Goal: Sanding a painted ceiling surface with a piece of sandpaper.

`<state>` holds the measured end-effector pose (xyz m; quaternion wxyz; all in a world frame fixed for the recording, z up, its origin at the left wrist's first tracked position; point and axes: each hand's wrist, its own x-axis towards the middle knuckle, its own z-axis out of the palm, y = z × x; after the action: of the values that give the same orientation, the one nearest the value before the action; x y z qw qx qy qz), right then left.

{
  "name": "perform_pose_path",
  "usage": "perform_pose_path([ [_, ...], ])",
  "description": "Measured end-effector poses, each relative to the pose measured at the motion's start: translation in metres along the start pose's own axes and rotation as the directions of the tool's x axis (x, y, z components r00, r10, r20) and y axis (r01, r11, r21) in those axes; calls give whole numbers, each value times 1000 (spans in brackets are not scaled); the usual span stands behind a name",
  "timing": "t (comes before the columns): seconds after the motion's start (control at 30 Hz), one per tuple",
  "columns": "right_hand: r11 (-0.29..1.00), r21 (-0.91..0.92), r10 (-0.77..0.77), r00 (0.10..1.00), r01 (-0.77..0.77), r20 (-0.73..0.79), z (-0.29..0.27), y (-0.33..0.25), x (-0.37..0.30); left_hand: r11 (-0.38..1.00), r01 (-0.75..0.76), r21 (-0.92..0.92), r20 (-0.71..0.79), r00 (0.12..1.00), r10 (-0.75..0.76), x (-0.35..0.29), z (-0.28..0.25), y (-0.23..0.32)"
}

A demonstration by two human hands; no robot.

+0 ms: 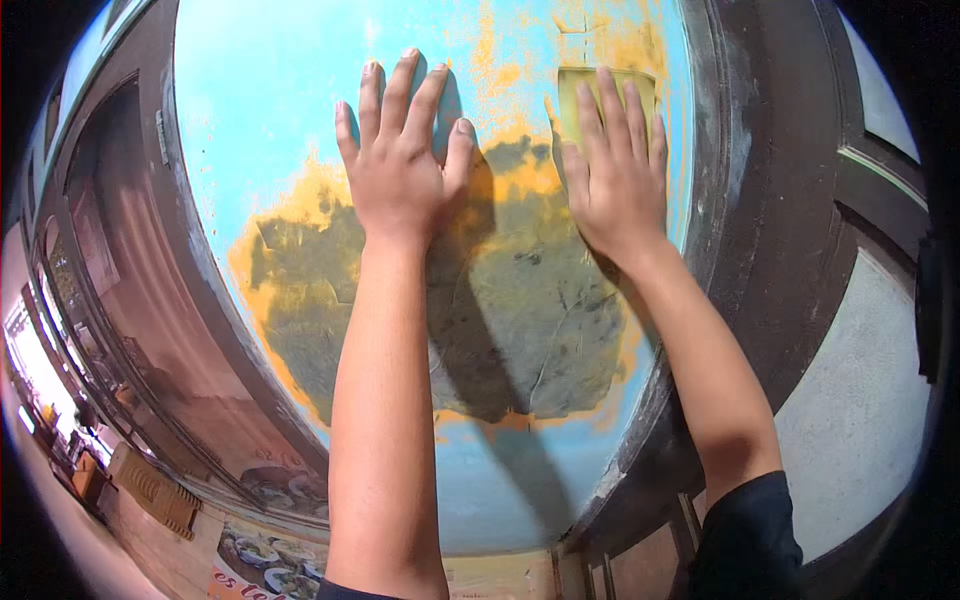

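Note:
A light-blue wall panel stands in front of me, its paint worn through to orange and to a large grey-brown patch. My left hand lies flat on the panel's upper middle, fingers spread and holding nothing. Under my right hand, at the upper right, is a yellowish sheet of sandpaper, pressed against the panel by the palm and fingers. Its top edge shows above the fingertips; the side facing the panel is hidden.
Dark, scuffed frame boards border the panel on the right, with a whitish panel beyond. A dark-framed glass pane stands to the left. Low down are a printed food poster and a brown slatted object.

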<state>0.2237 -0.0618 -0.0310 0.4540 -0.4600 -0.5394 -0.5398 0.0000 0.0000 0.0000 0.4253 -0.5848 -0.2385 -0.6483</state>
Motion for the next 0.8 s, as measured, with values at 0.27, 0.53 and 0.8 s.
perform_pose_path([
  [0.27,996,-33,-89,996,88,-30,5,4,47,1000,5,-10,10,1000,-5,5,-5,6],
  [0.53,999,-19,-40,998,39,-56,6,-28,11,1000,-16,9,-50,999,17,1,-1,-1],
  [0.8,998,53,-43,999,42,28,-5,-40,63,1000,-24,0,-51,998,24,3,-1,0],
])
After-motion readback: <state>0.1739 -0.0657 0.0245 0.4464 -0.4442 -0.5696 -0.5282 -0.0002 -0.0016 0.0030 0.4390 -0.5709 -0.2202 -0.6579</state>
